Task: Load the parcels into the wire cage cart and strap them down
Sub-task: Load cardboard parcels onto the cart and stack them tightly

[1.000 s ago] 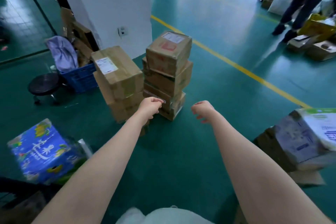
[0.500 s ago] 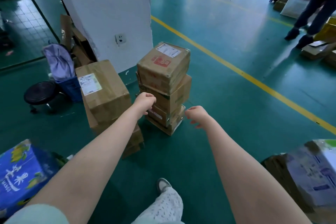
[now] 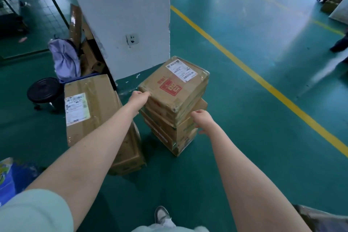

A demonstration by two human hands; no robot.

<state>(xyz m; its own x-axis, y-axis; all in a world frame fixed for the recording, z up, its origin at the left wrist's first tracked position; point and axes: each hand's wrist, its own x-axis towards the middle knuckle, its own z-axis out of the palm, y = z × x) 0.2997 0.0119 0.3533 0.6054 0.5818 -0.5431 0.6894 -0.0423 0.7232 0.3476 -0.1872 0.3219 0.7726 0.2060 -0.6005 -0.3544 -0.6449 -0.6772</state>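
1. The top parcel (image 3: 175, 88), a taped brown carton with a white shipping label and a red print, sits in the middle of the frame. It is turned slightly askew on a stack of flatter cartons (image 3: 169, 130) that stands on the green floor.
2. The left hand (image 3: 140, 98) is at the parcel's left corner and touches its edge. Its fingers are hidden behind the hand, so I cannot tell whether they clasp the carton.
3. The right hand (image 3: 202, 118) is at the parcel's near right corner, with its fingers loosely bent and nothing held in them.
4. Left of centre stands a larger carton (image 3: 90, 107) with a label on top, resting on another box.
5. Behind both stacks rises a white pillar (image 3: 120, 15) with a wall socket (image 3: 132, 39).
6. A black stool (image 3: 45, 90) stands at the left, and a yellow floor line (image 3: 263, 81) runs diagonally across the right side.
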